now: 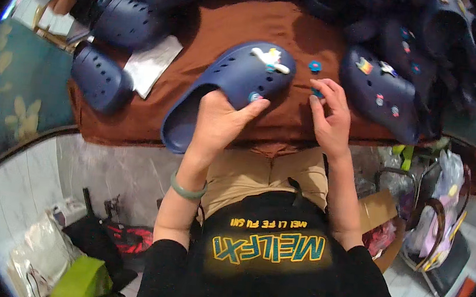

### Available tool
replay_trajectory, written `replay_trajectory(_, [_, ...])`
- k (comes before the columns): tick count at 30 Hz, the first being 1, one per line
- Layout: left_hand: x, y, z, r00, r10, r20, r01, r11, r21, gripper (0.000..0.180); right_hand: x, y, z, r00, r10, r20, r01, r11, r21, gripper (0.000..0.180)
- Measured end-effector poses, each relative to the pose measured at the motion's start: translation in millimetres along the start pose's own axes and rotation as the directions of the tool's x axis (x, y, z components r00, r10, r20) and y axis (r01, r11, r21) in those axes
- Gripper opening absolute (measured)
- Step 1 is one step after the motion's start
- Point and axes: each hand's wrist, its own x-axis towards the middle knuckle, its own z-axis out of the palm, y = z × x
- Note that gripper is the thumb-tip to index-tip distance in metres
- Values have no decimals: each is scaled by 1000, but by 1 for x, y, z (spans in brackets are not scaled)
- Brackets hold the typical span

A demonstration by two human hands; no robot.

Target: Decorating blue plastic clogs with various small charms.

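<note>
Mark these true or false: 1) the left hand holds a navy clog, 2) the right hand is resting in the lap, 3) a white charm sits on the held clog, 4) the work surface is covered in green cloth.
1) True: the left hand grips the navy clog.
2) False: the right hand is on the brown cloth, fingertips at a small blue charm.
3) True: a white charm sits on the clog's top.
4) False: the cloth is brown.
</note>
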Motion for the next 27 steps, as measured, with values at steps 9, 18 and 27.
replay_trajectory(9, [1, -10, -9, 992, -80, 95, 79, 997, 22, 32, 23, -37, 37, 975, -218, 34, 205, 953, 225, 19])
replay_trajectory(18, [-18, -22, 12, 875, 483, 15, -465, 833, 299, 41, 29, -54, 14, 974, -186, 127, 166, 974, 156, 17])
replay_trajectory(27, [-30, -30, 21, 824, 566, 24, -543, 776, 322, 37, 84, -98, 13, 565, -379, 733, 378, 908, 178, 12])
